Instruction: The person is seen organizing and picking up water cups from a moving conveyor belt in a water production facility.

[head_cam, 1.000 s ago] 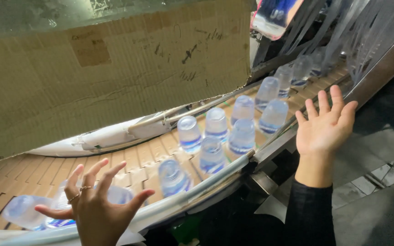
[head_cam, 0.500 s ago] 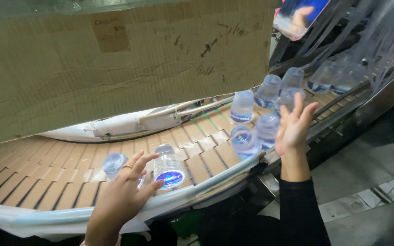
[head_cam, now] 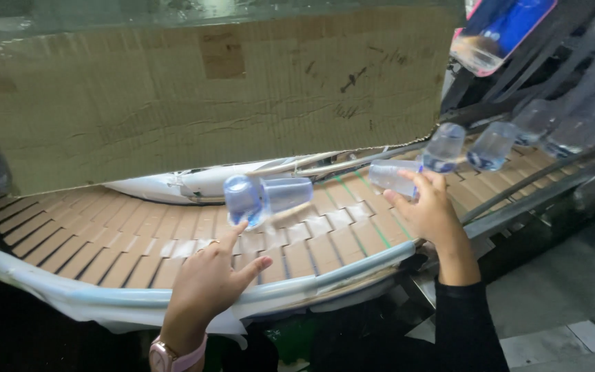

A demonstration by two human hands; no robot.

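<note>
My left hand [head_cam: 209, 284] reaches over the outer rail of a curved tan slat conveyor [head_cam: 132, 241]. Its fingers are apart and its index fingertip touches a small clear bottle with a blue label [head_cam: 244, 200]. A second clear bottle [head_cam: 288, 193] lies tipped right beside that one. My right hand [head_cam: 432, 215] is further along the belt, with thumb and fingers closed around a clear bottle [head_cam: 392, 177] that lies on its side. Behind it more clear bottles stand on the belt, the two nearest being one bottle [head_cam: 443, 147] and another [head_cam: 492, 145].
A large brown cardboard sheet [head_cam: 208, 89] hangs over the back of the conveyor. A white inner guide [head_cam: 173, 189] and a pale blue outer rail [head_cam: 105, 297] border the belt. A blue package [head_cam: 504, 27] sits at the top right. Grey floor tiles [head_cam: 559, 296] show at the right.
Both hands have moved left along the belt. The left hand, which held a bottle, now only touches one with its index finger. The right hand has closed on a tipped bottle.
</note>
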